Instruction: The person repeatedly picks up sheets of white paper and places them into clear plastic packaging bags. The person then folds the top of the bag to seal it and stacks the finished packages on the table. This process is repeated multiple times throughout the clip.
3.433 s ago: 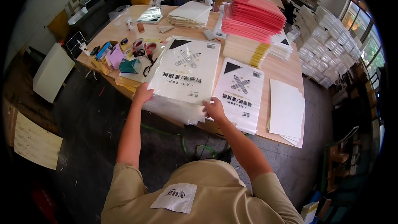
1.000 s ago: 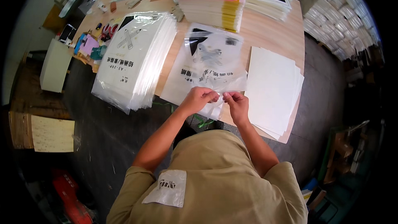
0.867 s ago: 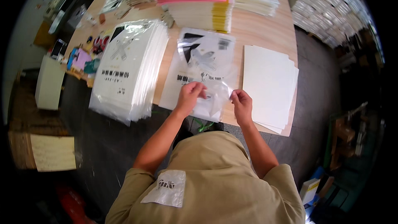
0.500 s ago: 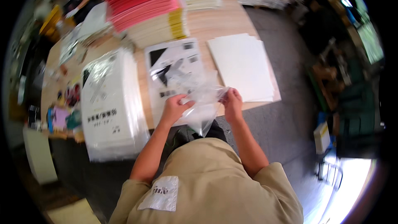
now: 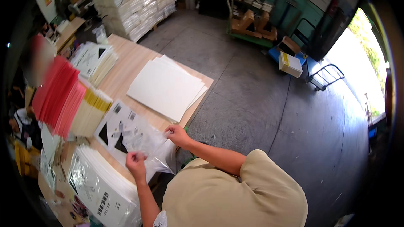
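Observation:
A clear plastic bag (image 5: 157, 153) is stretched between my two hands at the table's near edge. My left hand (image 5: 136, 164) pinches one side of it with curled fingers. The other side, near its upper corner, is gripped between the thumb and fingers of my right hand (image 5: 177, 136). Beneath the bag lies a white printed sheet (image 5: 110, 131) with black shapes, partly seen through the film. A stack of white paper (image 5: 164, 86) rests just beyond my right hand, its sheets slightly fanned. Left of my left hand is a thick plastic-wrapped pile of printed packs (image 5: 103, 187).
A tall stack of red and pink sheets (image 5: 59, 94) stands at the left, cream ones beside it. More printed packs (image 5: 94, 61) lie on the wooden table (image 5: 128, 54). Wrapped bundles (image 5: 134, 4) are piled behind. Carts (image 5: 326, 77) stand on the grey floor. A person is at far left.
My view has swung to the right, so the table now sits at the left and more floor shows. Both hands still hold the bag, now spread wider between them.

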